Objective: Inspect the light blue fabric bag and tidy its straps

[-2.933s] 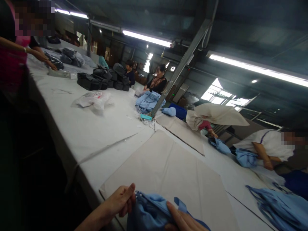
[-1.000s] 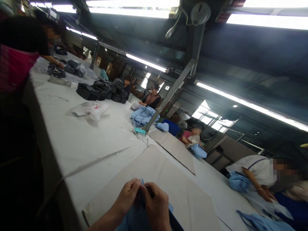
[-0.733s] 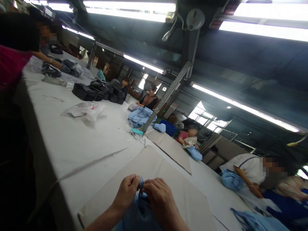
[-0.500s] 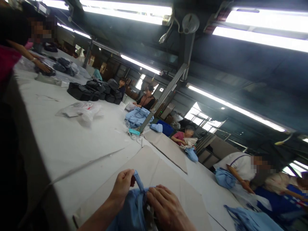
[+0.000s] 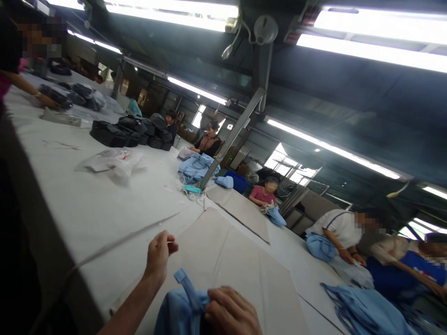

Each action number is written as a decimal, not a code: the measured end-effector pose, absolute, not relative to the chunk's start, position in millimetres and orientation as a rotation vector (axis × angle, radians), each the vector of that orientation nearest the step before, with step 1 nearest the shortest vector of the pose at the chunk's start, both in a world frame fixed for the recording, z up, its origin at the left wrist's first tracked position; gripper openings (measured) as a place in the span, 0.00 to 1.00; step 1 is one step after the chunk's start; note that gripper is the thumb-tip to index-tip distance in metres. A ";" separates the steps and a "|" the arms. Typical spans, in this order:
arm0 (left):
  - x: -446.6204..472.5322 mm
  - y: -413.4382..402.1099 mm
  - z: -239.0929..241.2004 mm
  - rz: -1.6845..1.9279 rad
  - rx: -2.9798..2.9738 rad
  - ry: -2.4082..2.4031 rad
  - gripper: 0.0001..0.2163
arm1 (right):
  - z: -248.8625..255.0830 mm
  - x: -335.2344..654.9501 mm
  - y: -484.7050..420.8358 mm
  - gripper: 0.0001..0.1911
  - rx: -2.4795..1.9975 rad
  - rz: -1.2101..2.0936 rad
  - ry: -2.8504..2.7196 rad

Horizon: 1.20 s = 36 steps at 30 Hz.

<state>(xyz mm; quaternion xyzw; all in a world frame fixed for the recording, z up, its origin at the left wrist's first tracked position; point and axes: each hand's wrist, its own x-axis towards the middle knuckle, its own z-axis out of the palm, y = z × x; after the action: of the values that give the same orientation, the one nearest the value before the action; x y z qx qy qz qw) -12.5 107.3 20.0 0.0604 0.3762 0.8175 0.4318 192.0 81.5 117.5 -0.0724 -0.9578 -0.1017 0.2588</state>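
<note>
bag: light blue fabric bag [image 5: 181, 309], bottom edge of view, resting on a beige board [image 5: 226, 251] at the near side of the counter [image 5: 104, 204]; partly cut off by the frame
strap: short blue strap [image 5: 185, 284] sticking up from the bag top, free end in the air
handling: looks soft, limp and light; should crumple and slump unless supported; not fragile, not slippery; best held at the strap or along the seamed top edge, judging by shape
right hand: right hand [image 5: 232, 314] pressed on the bag top just right of the strap, fingers curled together and clamped on the fabric
left hand: left hand [image 5: 159, 253] raised above the board, apart from the bag, thumb and fingertips pinched together; something thin like a thread may be between them, too small to tell
around: clear plastic bags [image 5: 111, 163] mid-counter; black bags [image 5: 122, 130] stacked further back; pile of blue bags [image 5: 197, 167] by a slanted metal post [image 5: 230, 139]; more blue fabric [image 5: 359, 309] at the right edge
people: several co-workers on the far side of the counter handling blue fabric; another person's arm [image 5: 31, 90] reaching in at upper left
</note>
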 end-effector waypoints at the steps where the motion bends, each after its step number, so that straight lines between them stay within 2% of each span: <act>1: -14.7 103.1 16.7 2.028 0.202 0.906 0.20 | 111.5 193.6 82.5 0.06 -0.297 -0.178 -2.576; 6: -1.4 70.4 -13.8 1.653 0.740 0.810 0.36 | 83.7 198.6 92.4 0.10 -0.703 -0.065 -2.459; 9: 2.8 60.1 -37.7 1.370 1.070 0.754 0.42 | 77.7 199.2 94.1 0.10 -0.751 -0.061 -2.405; 12: 0.6 58.9 -49.1 1.346 1.035 0.810 0.51 | 79.6 197.4 90.3 0.09 -0.686 0.054 -2.379; 14: 1.3 57.3 -44.2 1.325 1.098 0.837 0.49 | 81.2 194.9 86.8 0.08 -0.643 0.135 -2.368; 20: 33.4 49.3 -9.0 1.457 1.332 0.825 0.26 | 83.2 188.4 78.0 0.09 -0.664 0.273 -2.371; 23: 51.0 51.2 -10.0 1.576 1.185 0.848 0.23 | 83.3 193.9 74.4 0.13 -0.780 0.323 -2.410; 24: 54.8 52.3 -12.3 1.613 1.112 0.873 0.23 | 80.9 197.3 73.8 0.17 -0.815 0.262 -2.440; 27: 60.7 55.0 -16.0 1.670 0.929 0.978 0.25 | 65.3 207.7 73.1 0.47 -0.859 -0.172 -2.522; 28: 61.8 55.6 -15.1 1.673 0.883 0.998 0.26 | 59.0 210.0 72.8 0.54 -0.876 -0.304 -2.525; 30: 63.6 56.7 -10.4 1.669 0.834 1.001 0.28 | 48.5 211.4 71.0 0.59 -0.958 -0.435 -2.519; 33: 66.2 59.0 -0.3 1.673 0.834 1.015 0.28 | 41.7 208.5 65.0 0.55 -1.030 -0.521 -2.476; 36: 68.9 62.2 7.0 1.663 0.903 1.017 0.29 | 41.2 207.8 58.1 0.38 -0.949 -0.666 -2.440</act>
<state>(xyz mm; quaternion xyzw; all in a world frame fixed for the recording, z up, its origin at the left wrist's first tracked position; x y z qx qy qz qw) 68.9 62.2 7.0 0.3694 0.4162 0.6807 0.4765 207.8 58.1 41.2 -0.3427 -0.8815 -0.2404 0.2183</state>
